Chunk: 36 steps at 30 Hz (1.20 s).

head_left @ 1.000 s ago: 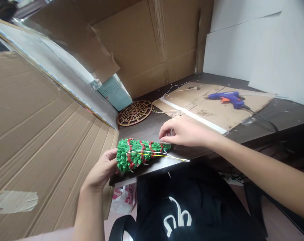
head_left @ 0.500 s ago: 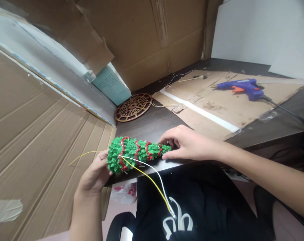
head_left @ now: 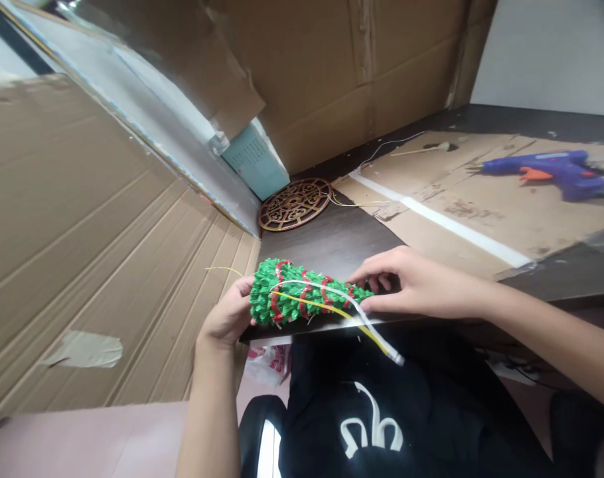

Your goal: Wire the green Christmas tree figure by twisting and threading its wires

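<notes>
A green cone tree (head_left: 302,293) with red bands lies on its side at the near edge of the dark bench (head_left: 332,242), its wide base to the left and its tip to the right. The left hand (head_left: 227,318) cups the base, fingers curled against it. The right hand (head_left: 416,285) pinches the tip between thumb and fingertips. A yellow wire (head_left: 326,307) and a white wire (head_left: 366,322) cross the tree and hang off the bench edge toward the lap; where they are fixed is hard to make out. Farther back lie a round brown trivet (head_left: 295,204), a cardboard sheet (head_left: 481,212) and, on it, a blue glue gun (head_left: 551,171).
</notes>
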Motion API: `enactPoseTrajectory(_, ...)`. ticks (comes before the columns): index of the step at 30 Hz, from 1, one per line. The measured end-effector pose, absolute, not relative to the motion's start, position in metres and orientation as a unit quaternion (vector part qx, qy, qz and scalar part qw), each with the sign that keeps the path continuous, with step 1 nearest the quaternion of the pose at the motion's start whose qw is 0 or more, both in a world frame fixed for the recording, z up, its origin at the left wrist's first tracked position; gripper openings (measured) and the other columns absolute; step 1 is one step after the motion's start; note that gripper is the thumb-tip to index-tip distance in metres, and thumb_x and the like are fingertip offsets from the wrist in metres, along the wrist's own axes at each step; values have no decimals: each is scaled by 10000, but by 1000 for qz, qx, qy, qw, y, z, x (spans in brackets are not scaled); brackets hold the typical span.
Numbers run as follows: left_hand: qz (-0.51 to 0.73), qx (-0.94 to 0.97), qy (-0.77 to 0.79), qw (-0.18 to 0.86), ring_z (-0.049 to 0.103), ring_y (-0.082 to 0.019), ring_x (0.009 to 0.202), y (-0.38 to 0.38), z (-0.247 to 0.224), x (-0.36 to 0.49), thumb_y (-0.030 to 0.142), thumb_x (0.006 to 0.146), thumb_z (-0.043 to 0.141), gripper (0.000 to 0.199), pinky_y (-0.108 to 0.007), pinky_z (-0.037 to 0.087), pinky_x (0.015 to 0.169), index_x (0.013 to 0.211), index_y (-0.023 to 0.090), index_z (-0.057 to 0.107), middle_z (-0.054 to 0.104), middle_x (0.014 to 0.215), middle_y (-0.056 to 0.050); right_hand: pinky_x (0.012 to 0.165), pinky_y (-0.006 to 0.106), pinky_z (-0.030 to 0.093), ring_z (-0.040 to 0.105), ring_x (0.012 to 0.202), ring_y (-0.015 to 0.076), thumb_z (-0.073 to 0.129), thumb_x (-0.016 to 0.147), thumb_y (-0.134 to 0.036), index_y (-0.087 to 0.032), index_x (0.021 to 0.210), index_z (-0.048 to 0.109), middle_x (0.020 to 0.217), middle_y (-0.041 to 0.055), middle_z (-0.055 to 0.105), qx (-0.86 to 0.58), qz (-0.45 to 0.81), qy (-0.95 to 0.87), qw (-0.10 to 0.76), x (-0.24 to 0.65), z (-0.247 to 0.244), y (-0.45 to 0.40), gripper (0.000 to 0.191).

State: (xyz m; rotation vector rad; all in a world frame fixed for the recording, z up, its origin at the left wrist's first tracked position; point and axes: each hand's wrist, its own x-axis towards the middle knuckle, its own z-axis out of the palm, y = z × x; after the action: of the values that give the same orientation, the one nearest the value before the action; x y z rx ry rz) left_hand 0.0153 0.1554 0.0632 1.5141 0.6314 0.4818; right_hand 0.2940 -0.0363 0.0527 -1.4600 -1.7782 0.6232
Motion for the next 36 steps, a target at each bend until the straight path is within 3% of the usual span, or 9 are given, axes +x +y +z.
enactPoseTrajectory(7,205,674,248,665,374,-63,410,145,70,17,452,625,1002,472,-139,340,348,726,108,694,548,605,-18,612,264,425,528,679,141,718,854,-419,-189,1144,764,784,37,654,-588,252,-675,367,291,49,-37,373)
enactPoseTrajectory(11,196,680,215,673,399,-64,453,146,69,13,465,737,956,477,-126,376,376,967,100,750,572,675,-28,618,271,428,520,671,138,705,857,-445,-186,1137,761,766,30,640,-595,260,-666,368,288,48,-38,385)
enactPoseTrajectory(15,189,677,160,693,412,-55,479,150,64,10,422,889,863,468,-110,410,394,1222,137,700,581,759,-20,638,283,439,530,700,148,696,862,-498,-190,1159,744,801,34,653,-609,259,-659,358,287,46,-39,431)
enactPoseTrajectory(18,202,663,157,704,434,-59,476,149,63,10,392,927,828,470,-129,448,386,1291,152,653,603,833,-31,723,307,500,603,833,181,752,817,-509,-225,1245,683,1003,46,691,-610,198,-672,370,281,50,-39,518)
enactPoseTrajectory(22,197,656,185,705,447,-80,462,141,69,9,374,926,813,438,-168,508,387,1226,118,621,554,741,-3,991,346,493,580,1182,216,774,815,-508,-298,1336,574,1300,20,617,-566,83,-734,367,263,60,-41,597)
enactPoseTrajectory(27,247,637,217,697,461,-83,454,131,73,7,384,854,860,397,-162,515,401,1018,135,596,501,645,42,995,331,489,593,1179,191,688,915,-429,-295,1342,537,1302,5,617,-584,37,-741,330,251,57,-40,472)
enactPoseTrajectory(32,385,628,290,611,549,-117,523,119,59,1,382,815,831,372,-173,510,453,941,133,586,602,738,-13,910,289,511,649,1058,161,669,937,-375,-292,1300,580,1224,-18,671,-586,9,-729,354,250,45,-39,383)
enactPoseTrajectory(36,466,693,384,394,583,-154,532,111,48,-11,355,919,650,203,-208,483,485,951,161,601,628,755,-22,874,266,520,668,997,142,675,934,-364,-275,1273,606,1189,-25,691,-589,7,-722,363,247,44,-40,357)
